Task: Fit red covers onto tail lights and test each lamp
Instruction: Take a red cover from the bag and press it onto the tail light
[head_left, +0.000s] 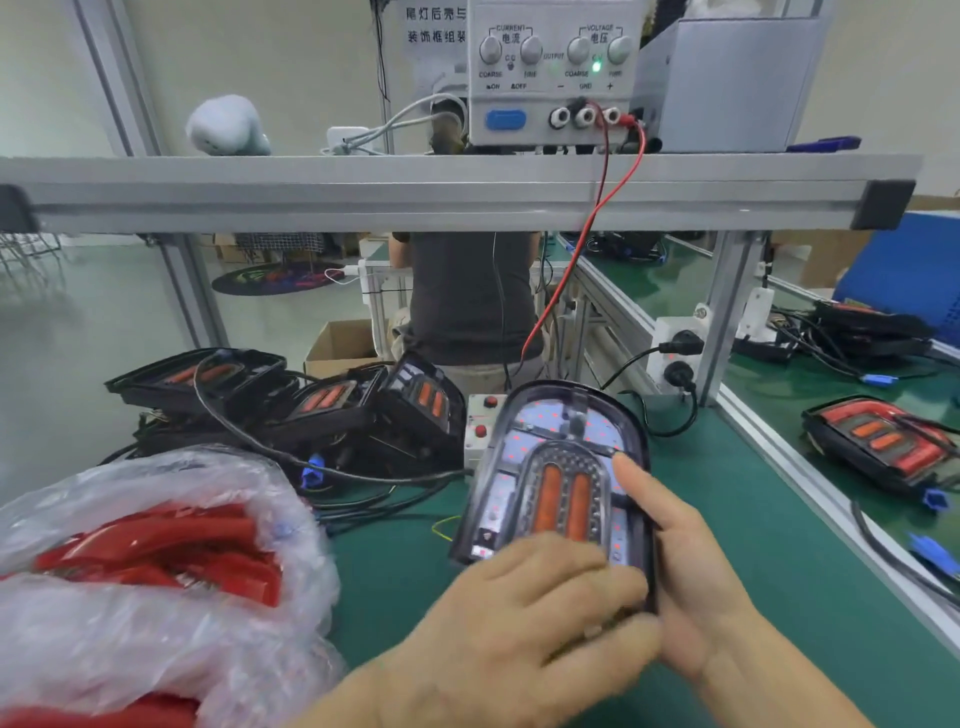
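Observation:
A black tail light (561, 447) with two orange strips and a lit white board with red dots is tilted up over the green bench. My right hand (691, 587) grips its right edge, thumb lying on its face. My left hand (524, 618) covers its near end with curled fingers; what those fingers hold is hidden. A clear plastic bag of red covers (156, 545) lies at the lower left. Several other tail lights (291, 400) with cables are piled behind the bag.
A power supply (550, 73) with red and black leads stands on the aluminium shelf (467, 192). A small box with red buttons (480, 421) sits behind the held lamp. Another tail light (883, 441) lies on the neighbouring bench at right. A person stands beyond the bench.

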